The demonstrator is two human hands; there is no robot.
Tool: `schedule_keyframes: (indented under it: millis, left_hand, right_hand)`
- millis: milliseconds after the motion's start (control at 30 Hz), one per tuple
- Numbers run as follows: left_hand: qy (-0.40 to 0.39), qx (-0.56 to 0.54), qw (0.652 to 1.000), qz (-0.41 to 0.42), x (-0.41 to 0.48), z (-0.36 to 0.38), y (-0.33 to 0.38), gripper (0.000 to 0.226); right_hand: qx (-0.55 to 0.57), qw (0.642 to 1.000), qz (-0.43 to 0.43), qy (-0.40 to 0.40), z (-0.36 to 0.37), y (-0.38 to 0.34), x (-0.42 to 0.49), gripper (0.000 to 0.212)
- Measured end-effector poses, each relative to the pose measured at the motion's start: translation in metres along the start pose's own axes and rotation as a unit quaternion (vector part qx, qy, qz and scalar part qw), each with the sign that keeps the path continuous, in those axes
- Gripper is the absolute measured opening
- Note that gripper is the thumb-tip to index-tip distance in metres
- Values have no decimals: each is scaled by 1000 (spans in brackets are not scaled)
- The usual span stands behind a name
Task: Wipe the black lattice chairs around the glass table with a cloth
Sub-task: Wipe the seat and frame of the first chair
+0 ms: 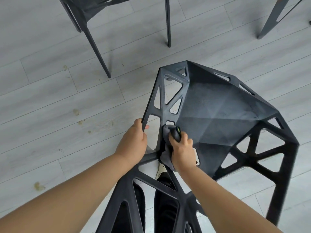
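The black lattice chair is seen from above, standing on the grey plank floor. A strut of its side lattice is gripped by the left hand, with the fingers curled round it. The grey cloth is held bunched in the right hand, fingers closed round it, and is pressed against the seat corner just beside that strut. A second chair stands beyond, well apart.

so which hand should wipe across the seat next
Right, probably. The right hand holds the cloth against the near edge of the seat, so it can sweep straight across. The left hand grips a side bar of the chair, steadying it.
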State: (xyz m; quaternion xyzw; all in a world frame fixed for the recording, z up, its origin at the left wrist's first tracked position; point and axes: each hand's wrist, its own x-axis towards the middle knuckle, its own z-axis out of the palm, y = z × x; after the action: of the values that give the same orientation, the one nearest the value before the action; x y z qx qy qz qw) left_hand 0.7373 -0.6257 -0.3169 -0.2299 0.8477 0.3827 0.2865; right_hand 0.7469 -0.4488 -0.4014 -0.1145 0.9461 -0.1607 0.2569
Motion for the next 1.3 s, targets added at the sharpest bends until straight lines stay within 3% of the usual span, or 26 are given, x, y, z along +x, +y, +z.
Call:
schedule_keyframes:
  millis: [100,200,267,367,467,567,667,733,833,933,1000,1067,1200,1300]
  left_hand:
    - [11,13,1000,-3,0,2,-1,25]
    - [27,55,998,-3,-2,4,2,32]
    - [63,138,988,10,-6,5,6,45]
    - [94,221,970,29,-4,4,18,67]
    - [100,251,960,67,24,-5,37,74]
    - [94,309,938,121,60,-10,47,75]
    - [75,317,936,133,78,-4,46,73]
    - [86,314,935,141,82,0,44,68]
    - [124,402,875,241,84,4,37,60]
    - [87,494,806,314,86,7,41,63]
    - [29,557,780,282,83,10,45,60]
    - [20,580,760,291,87,11,41,59]
    - [58,568,760,311,89,9,38,56]
    - [22,587,761,275,88,8,46,58]
  right_hand:
    - [-18,999,-34,-9,-10,8,-8,35]
    - [-76,986,-48,-138,-25,22,-17,41]
    - [-94,981,-56,-157,-38,42,-21,48]
    - [-60,997,-39,-12,-73,76,-13,49]
    - [-51,979,110,166,-115,123,9,53]
    - [-57,949,298,86,-134,166,36,74]
    - [-28,934,352,54,-118,175,57,84]
    - [2,923,369,105,-107,162,67,76]
    - [20,917,371,143,-89,135,65,77]
    - [-28,949,294,106,-59,110,46,77]
    - [-56,969,233,66,-41,99,29,74]
    - [-91,974,200,60,-38,102,22,72]
    - [-98,946,291,107,-72,137,44,65]
    - [-86,929,340,118,-98,156,61,67]
